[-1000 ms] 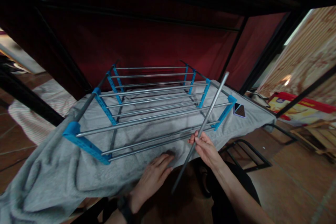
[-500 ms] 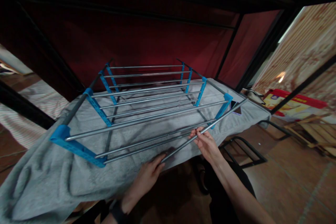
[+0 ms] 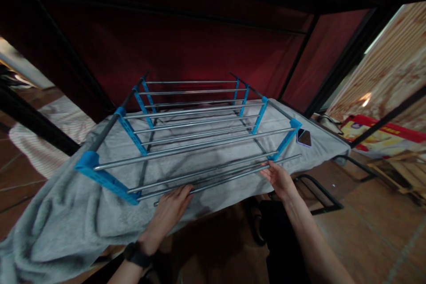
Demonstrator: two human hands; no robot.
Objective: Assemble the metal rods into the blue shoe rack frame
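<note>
A rack of grey metal tubes with blue plastic brackets (image 3: pixel 129 132) lies on its side on a grey blanket (image 3: pixel 109 226). Along its near lower edge runs a loose metal rod (image 3: pixel 229 178), roughly parallel to the rack's lowest tubes. My left hand (image 3: pixel 173 206), with a dark watch on the wrist, is closed over the rod near its left end; some fingers are hidden beneath. Toward the other end, my right hand (image 3: pixel 279 179) grips the same rod between thumb and fingers. The rod's right tip sticks out past the near right blue bracket (image 3: pixel 284 140).
A phone (image 3: pixel 304 137) lies on the blanket right of the rack. Dark bed-frame posts (image 3: pixel 336 69) and a red panel (image 3: pixel 196 49) enclose the far side. At right are a red-and-yellow box (image 3: pixel 376 135), a wooden stool (image 3: pixel 399 171) and a black metal frame (image 3: pixel 319 193).
The rod has swung from a steep slant to nearly level and lowered toward the rack's bottom edge. My left hand moved left and up; my right hand moved right. The view shifted slightly.
</note>
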